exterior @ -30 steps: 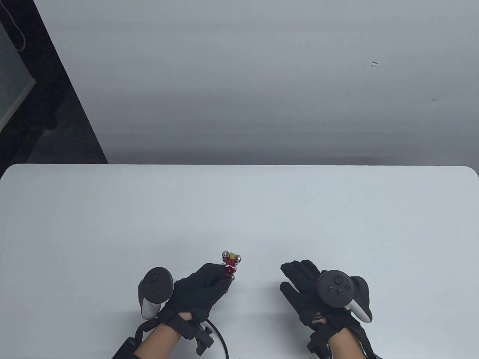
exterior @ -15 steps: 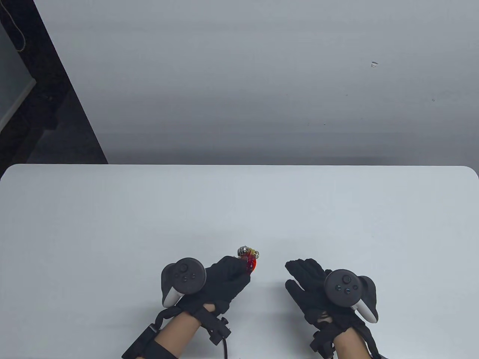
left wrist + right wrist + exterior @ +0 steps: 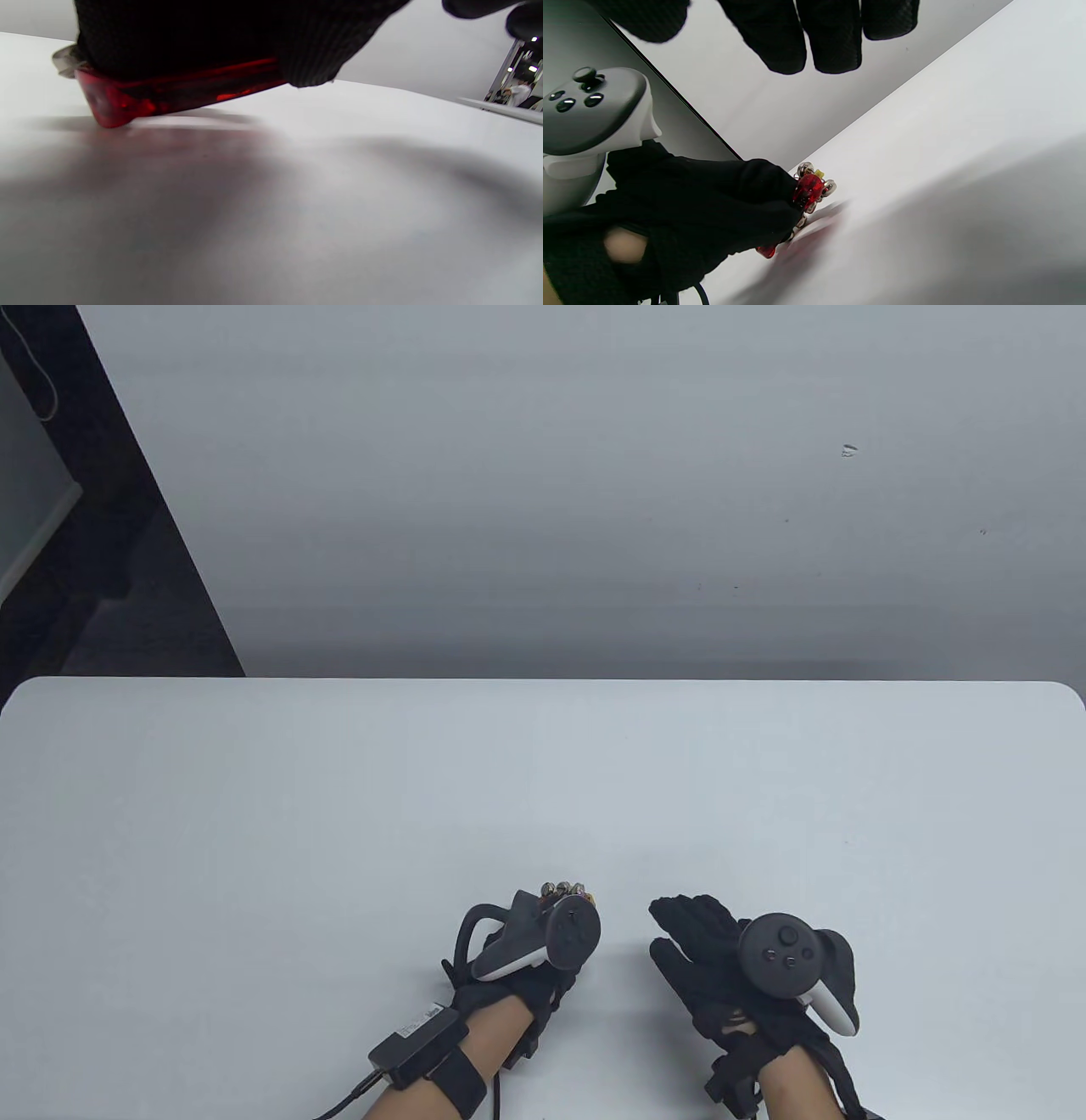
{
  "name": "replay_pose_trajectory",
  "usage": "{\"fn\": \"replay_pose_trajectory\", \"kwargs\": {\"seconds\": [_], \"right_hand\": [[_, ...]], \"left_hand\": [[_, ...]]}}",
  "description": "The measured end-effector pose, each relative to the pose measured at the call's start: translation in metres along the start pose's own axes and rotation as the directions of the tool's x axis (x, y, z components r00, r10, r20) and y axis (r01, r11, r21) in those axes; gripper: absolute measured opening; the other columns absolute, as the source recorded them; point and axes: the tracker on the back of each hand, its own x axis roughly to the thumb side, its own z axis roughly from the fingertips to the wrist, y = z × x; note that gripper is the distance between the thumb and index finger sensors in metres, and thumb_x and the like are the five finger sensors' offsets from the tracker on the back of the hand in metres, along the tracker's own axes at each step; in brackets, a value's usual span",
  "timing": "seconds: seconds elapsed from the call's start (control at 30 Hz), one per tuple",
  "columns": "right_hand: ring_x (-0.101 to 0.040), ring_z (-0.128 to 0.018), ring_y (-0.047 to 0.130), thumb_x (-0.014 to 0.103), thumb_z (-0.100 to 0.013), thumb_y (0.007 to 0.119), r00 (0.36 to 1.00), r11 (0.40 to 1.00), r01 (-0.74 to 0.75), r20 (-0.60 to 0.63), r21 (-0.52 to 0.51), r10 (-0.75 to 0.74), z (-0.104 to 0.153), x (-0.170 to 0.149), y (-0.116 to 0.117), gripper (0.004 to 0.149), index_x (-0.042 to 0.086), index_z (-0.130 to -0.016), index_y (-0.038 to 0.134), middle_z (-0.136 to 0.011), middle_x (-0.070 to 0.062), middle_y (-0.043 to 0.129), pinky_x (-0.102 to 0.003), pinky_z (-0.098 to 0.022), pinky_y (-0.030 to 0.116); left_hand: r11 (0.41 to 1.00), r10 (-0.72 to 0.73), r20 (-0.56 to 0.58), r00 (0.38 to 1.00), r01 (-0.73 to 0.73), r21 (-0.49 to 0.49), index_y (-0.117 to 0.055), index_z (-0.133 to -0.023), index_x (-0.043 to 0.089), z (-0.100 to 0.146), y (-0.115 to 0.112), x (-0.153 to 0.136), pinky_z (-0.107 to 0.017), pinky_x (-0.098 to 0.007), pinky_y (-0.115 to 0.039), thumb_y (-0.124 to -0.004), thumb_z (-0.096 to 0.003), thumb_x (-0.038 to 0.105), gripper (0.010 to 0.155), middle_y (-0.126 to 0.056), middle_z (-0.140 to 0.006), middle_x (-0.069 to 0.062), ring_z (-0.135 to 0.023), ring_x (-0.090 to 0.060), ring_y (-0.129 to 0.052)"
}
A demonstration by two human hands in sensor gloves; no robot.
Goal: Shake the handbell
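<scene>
A white table [image 3: 543,780] with rounded far corners fills the lower half of the table view. Beyond its far edge rises a plain grey wall [image 3: 594,492] with a few small marks. Past the table's far left corner lies a dark floor strip [image 3: 110,560].

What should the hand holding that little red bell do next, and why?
Probably flick the wrist back the other way. The left hand grips the red handbell low over the table, its jingles free beyond the fingers; the right hand rests apart.
</scene>
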Motion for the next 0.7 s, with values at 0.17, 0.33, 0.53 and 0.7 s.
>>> {"fn": "replay_pose_trajectory", "kwargs": {"seconds": [0.17, 0.33, 0.53, 0.7], "right_hand": [[-0.049, -0.104, 0.043, 0.057, -0.051, 0.058, 1.0, 1.0, -0.002, 0.001, 0.007, 0.002, -0.001, 0.0, 0.001, 0.072, 0.012, -0.108, 0.057, -0.11, -0.02, 0.054, -0.071, -0.064, 0.026], [-0.049, -0.104, 0.043, 0.057, -0.051, 0.058, 1.0, 1.0, 0.0, -0.004, 0.01, 0.0, -0.001, 0.0, 0.001, 0.072, 0.012, -0.108, 0.057, -0.11, -0.02, 0.054, -0.071, -0.064, 0.026], [-0.049, -0.104, 0.043, 0.057, -0.051, 0.058, 1.0, 1.0, 0.006, -0.01, 0.008, -0.006, 0.0, 0.0, 0.0, 0.073, 0.012, -0.108, 0.057, -0.11, -0.02, 0.054, -0.071, -0.064, 0.025], [-0.049, -0.105, 0.041, 0.057, -0.051, 0.059, 0.999, 0.999, -0.029, 0.019, -0.032, 0.03, 0.005, 0.007, -0.007, 0.073, 0.012, -0.108, 0.057, -0.111, -0.02, 0.053, -0.071, -0.064, 0.024]], "left_hand": [[0.996, -0.092, -0.026, 0.995, 0.091, -0.012, -0.09, -0.084, 0.015, -0.004, -0.007, 0.009, -0.05, -0.047, -0.091, -0.088, -0.0464, 0.034, 0.042, -0.095, -0.08, -0.013, -0.062, -0.034, -0.104], [0.986, -0.154, -0.03, 0.988, 0.152, -0.064, -0.092, -0.084, 0.016, -0.004, -0.015, 0.015, -0.05, -0.045, -0.091, -0.087, -0.0469, 0.033, 0.041, -0.097, -0.08, -0.011, -0.063, -0.033, -0.106], [0.997, 0.051, -0.019, 0.999, -0.049, 0.066, -0.09, -0.087, 0.017, 0.018, 0.009, -0.003, -0.052, -0.051, -0.087, -0.082, -0.0484, 0.034, 0.043, -0.095, -0.084, -0.011, -0.068, -0.035, -0.103], [0.907, 0.215, 0.064, 0.974, -0.224, 0.356, -0.085, -0.093, 0.017, 0.074, 0.064, -0.043, -0.056, -0.054, -0.082, -0.08, -0.0494, 0.037, 0.048, -0.088, -0.092, -0.012, -0.077, -0.039, -0.096]]}}
